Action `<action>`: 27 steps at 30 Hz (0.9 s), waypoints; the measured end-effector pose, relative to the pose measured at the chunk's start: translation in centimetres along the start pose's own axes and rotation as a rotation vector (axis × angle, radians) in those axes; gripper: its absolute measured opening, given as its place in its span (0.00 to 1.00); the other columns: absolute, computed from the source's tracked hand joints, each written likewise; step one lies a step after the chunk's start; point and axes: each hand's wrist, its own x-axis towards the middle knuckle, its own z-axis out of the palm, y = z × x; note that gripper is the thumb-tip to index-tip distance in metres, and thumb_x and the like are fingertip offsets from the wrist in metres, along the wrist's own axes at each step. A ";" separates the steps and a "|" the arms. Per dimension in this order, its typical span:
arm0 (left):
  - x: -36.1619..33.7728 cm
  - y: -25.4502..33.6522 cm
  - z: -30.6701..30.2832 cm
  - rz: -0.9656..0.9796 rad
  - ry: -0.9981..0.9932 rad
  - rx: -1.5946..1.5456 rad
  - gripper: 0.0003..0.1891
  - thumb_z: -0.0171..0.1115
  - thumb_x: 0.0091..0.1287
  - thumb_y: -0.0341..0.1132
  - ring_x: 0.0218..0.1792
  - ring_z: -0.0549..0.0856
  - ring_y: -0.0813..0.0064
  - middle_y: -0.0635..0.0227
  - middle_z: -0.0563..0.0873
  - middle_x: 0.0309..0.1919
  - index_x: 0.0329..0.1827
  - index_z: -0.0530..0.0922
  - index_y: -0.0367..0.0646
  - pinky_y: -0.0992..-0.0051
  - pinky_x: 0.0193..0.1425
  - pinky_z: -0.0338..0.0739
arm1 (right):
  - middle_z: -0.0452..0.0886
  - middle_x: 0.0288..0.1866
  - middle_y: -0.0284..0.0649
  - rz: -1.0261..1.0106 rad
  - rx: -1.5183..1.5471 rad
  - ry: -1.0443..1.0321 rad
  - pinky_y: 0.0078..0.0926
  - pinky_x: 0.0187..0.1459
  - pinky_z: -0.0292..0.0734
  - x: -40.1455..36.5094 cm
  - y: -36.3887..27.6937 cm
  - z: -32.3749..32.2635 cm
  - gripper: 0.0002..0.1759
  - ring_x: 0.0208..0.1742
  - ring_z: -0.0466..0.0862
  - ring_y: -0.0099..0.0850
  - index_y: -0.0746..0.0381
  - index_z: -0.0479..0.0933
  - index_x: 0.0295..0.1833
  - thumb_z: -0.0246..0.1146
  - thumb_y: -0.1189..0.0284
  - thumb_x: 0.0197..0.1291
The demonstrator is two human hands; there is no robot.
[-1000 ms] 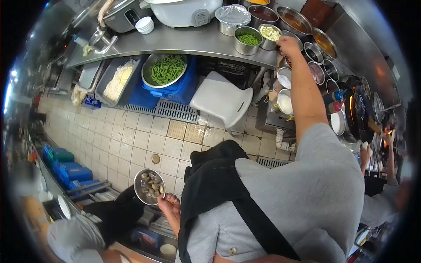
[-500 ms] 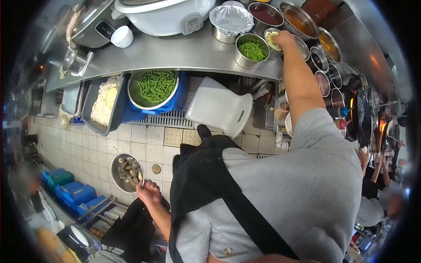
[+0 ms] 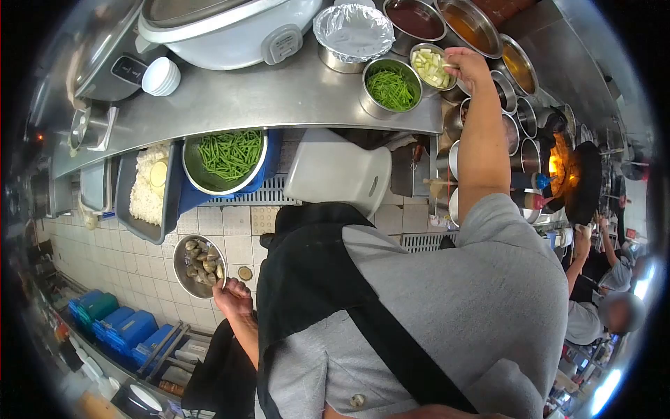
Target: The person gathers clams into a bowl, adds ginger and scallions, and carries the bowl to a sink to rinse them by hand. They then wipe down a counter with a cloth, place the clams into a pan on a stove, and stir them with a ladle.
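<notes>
The right hand [image 3: 464, 66] is stretched out to the far right of the steel worktop [image 3: 258, 98]. Its fingers are bunched in a pinch on a few of the pale chopped pieces [image 3: 427, 66], right at the rim of their small steel pot [image 3: 419, 78]. Just left of that pot, touching it, stands a pot of cut green beans [image 3: 391, 87]. Farther back are a foil-covered pot [image 3: 352, 31] and open pans of red sauce [image 3: 415, 15] and brown sauce [image 3: 469, 21]. A white rice cooker [image 3: 230, 28] sits to the left of the foil pot, and a stack of small white bowls [image 3: 160, 75] lies farther left again.

The left hand [image 3: 234, 297] is low on the near left, out over the tiled floor [image 3: 230, 241]. It is curled tight on the rim of a steel bowl [image 3: 183, 274] that is held level and is full of clams [image 3: 204, 262].

Under the worktop's edge a wide bowl of green beans [image 3: 225, 157] rests on a blue crate [image 3: 271, 157], with a grey tray of white food [image 3: 143, 188] just to its left. A white stool [image 3: 338, 171] stands to the right of the crate. At the far right a dark wok [image 3: 586, 181] sits beside an open flame [image 3: 558, 167], and another person in a grey sleeve [image 3: 583, 321] is near it.
</notes>
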 end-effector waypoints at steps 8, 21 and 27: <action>1.9 1.5 0.6 -0.051 -0.047 0.045 0.14 0.49 0.63 0.45 0.16 0.69 0.76 0.74 0.67 0.15 0.22 0.64 0.49 0.75 0.18 0.64 | 0.81 0.39 0.38 0.009 -0.153 0.097 0.19 0.38 0.80 1.1 0.6 1.0 0.06 0.41 0.81 0.24 0.63 0.79 0.39 0.64 0.75 0.54; 1.2 1.0 -0.3 -0.015 0.043 -0.001 0.14 0.47 0.64 0.45 0.15 0.70 0.76 0.73 0.69 0.16 0.23 0.65 0.49 0.75 0.16 0.64 | 0.82 0.35 0.39 0.042 -0.817 0.175 0.28 0.34 0.80 3.6 0.9 2.4 0.12 0.40 0.83 0.29 0.60 0.80 0.39 0.70 0.73 0.45; 1.0 0.7 -1.1 -0.031 0.004 -0.033 0.13 0.48 0.63 0.45 0.16 0.71 0.76 0.74 0.70 0.16 0.23 0.65 0.50 0.75 0.16 0.65 | 0.78 0.44 0.40 0.057 0.042 0.120 0.25 0.39 0.85 0.5 0.4 1.5 0.15 0.43 0.82 0.31 0.67 0.71 0.52 0.59 0.82 0.57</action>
